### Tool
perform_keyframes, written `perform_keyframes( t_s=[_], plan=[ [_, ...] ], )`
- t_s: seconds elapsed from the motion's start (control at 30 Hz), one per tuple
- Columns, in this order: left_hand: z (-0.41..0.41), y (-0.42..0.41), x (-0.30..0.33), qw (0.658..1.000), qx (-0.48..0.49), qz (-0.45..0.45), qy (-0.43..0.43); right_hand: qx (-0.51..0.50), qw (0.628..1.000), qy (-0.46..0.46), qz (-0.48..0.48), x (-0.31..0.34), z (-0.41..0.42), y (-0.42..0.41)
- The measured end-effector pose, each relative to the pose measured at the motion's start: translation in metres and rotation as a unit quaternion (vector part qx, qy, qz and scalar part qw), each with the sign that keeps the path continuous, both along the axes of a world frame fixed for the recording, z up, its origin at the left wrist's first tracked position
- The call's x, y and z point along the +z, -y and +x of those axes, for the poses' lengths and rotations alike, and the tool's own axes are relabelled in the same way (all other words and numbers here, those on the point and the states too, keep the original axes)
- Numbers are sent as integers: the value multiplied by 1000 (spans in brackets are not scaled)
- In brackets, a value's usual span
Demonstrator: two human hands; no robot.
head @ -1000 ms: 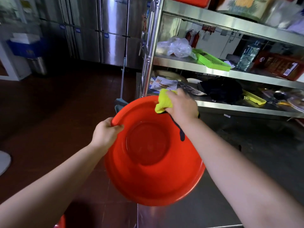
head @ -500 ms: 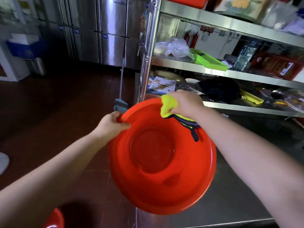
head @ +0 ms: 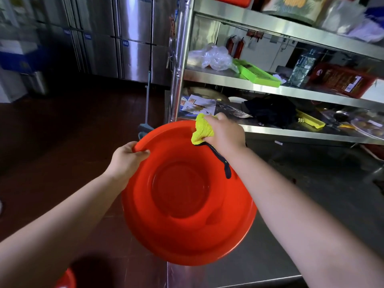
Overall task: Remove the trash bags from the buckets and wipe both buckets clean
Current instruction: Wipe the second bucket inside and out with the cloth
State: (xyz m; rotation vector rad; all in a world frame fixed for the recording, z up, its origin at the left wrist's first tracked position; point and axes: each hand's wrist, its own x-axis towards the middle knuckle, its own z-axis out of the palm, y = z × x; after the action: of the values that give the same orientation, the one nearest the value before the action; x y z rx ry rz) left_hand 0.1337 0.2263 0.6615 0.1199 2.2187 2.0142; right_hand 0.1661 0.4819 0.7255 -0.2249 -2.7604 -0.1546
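Observation:
A round red bucket is held tilted in the air, its open inside facing me. My left hand grips its upper-left rim. My right hand is closed on a yellow cloth with a dark edge and presses it against the inner wall near the far rim. No trash bag is visible inside this bucket. The red edge of a second bucket shows at the bottom left, mostly out of frame.
A steel shelf rack stands right behind the bucket, holding a crumpled clear bag, a green tray and dark cloth. A steel tabletop lies below. A broom leans by the rack; steel cabinets stand beyond the dark floor.
The bucket has shifted slightly right and turned in my left hand. My right hand with the cloth has slid along the far inner rim, first rightward, then back a little.

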Motion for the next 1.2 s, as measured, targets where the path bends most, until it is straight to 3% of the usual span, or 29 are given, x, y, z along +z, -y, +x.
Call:
perform_keyframes(
  t_s=[0.2, 0.37, 0.63, 0.83, 0.93, 1.07, 1.2],
  plan=[
    [6, 6, -6, 999, 24, 34, 24, -55, 997, -35, 35, -16, 15, 2],
    [7, 16, -16, 988, 109, 78, 75, -155, 986, -12, -63, -40, 40, -15],
    [13, 0, -18, 972, 187, 96, 104, -234, 957, 23, -172, -70, 82, -11],
    [18, -38, -27, 952, 249, 92, 154, -239, 947, 32, -214, -70, 110, 14],
    [26, -60, -29, 940, 265, 110, 185, -210, 962, 53, -164, -64, 119, 29],
    [29, -74, -29, 945, 233, 121, 198, -172, 975, 68, -124, -62, 138, 37],
    [27, -77, -25, 958, 172, 93, 211, -159, 971, -15, -179, -61, 165, 36]
  ],
)
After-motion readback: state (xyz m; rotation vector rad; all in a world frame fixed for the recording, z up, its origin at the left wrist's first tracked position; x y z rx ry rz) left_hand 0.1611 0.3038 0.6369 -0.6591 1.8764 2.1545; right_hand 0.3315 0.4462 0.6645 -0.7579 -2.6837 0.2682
